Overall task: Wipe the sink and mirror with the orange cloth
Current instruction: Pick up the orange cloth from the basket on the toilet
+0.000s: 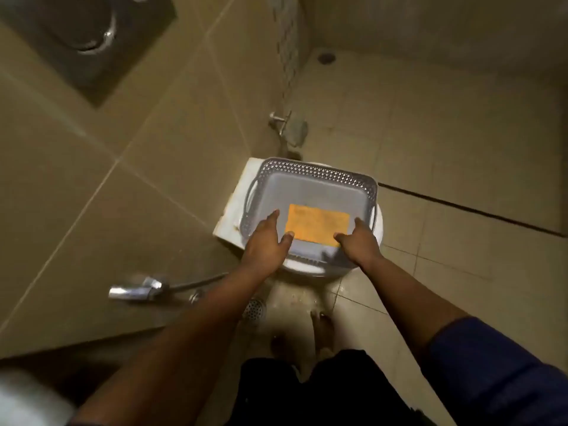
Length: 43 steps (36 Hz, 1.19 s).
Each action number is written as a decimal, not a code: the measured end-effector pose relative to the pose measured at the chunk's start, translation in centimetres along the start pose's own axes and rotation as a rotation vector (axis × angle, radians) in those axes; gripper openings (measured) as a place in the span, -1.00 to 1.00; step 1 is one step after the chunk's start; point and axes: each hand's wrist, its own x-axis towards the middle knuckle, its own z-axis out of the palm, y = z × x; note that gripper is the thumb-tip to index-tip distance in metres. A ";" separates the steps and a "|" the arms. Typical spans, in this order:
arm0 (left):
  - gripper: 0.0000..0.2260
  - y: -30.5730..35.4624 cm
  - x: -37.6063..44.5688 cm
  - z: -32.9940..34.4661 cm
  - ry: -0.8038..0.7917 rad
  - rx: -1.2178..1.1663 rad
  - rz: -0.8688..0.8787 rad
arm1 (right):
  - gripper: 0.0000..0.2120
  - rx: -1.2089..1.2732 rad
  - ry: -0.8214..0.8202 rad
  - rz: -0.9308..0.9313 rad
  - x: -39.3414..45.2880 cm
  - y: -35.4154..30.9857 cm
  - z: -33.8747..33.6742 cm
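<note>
An orange cloth (316, 222) lies flat and folded on the bottom of a grey plastic basket (310, 179) with perforated walls. The basket rests on a white toilet (232, 219). My left hand (266, 241) reaches into the basket at the cloth's left edge, fingers spread, thumb touching the cloth's corner. My right hand (358, 241) is at the cloth's right edge, fingers apart, thumb on the cloth's near right corner. Neither hand has closed on the cloth. No sink or mirror is in view.
A chrome hand sprayer (135, 289) with its hose hangs on the tiled wall at the left. A wall tap (279, 119) sits behind the toilet. A floor drain (255, 309) lies near my bare feet. A metal plate (83, 35) is on the wall at top left.
</note>
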 end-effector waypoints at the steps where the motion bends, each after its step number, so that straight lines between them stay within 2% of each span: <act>1: -0.46 0.1 1.5 0.4 -0.028 -0.050 -0.041 | -0.40 0.023 0.011 0.046 1.1 0.2 -0.2; 5: -0.57 -0.6 7.3 2.9 -0.128 -0.065 -0.213 | -0.48 0.042 0.011 0.214 6.1 2.3 1.2; 8: -0.60 -1.9 10.9 4.9 -0.186 -0.041 -0.249 | -0.46 0.079 -0.016 0.288 9.4 3.0 2.7; 10: -0.59 -3.1 12.8 6.4 -0.211 -0.012 -0.262 | -0.52 0.081 -0.035 0.329 11.3 3.7 4.0; 13: -0.60 -4.4 14.8 7.9 -0.210 -0.012 -0.298 | -0.52 -0.033 -0.031 0.321 13.4 4.4 5.9; 15: -0.52 -5.3 15.5 8.9 -0.205 -0.011 -0.314 | -0.48 -0.065 -0.004 0.332 14.1 4.6 6.8; 18: -0.63 -6.1 16.1 10.0 -0.150 -0.081 -0.383 | -0.45 -0.009 0.099 0.403 14.9 5.2 7.7; 21: -0.64 -6.1 16.3 10.5 -0.138 -0.176 -0.430 | -0.45 0.042 0.134 0.435 15.4 5.7 8.0; 25: -0.66 -6.1 17.1 10.5 -0.197 -0.213 -0.451 | -0.56 0.006 0.044 0.377 15.9 5.8 7.9; 28: -0.69 -5.8 17.4 10.1 -0.239 -0.191 -0.397 | -0.62 -0.011 0.056 0.312 15.9 5.7 7.6; 33: -0.73 -5.5 16.7 8.9 -0.191 -0.231 -0.393 | -0.64 0.044 0.046 0.293 15.1 4.5 6.9; 36: -0.67 -4.9 15.9 7.6 -0.164 -0.248 -0.368 | -0.67 0.105 0.060 0.235 14.4 2.9 6.1; 40: -0.70 -3.3 14.6 4.3 -0.066 -0.262 -0.355 | -0.65 0.166 0.064 0.119 12.7 0.1 4.5; 43: -0.71 -2.2 13.1 1.0 0.027 -0.284 -0.382 | -0.61 0.257 0.033 0.099 11.3 -2.6 3.2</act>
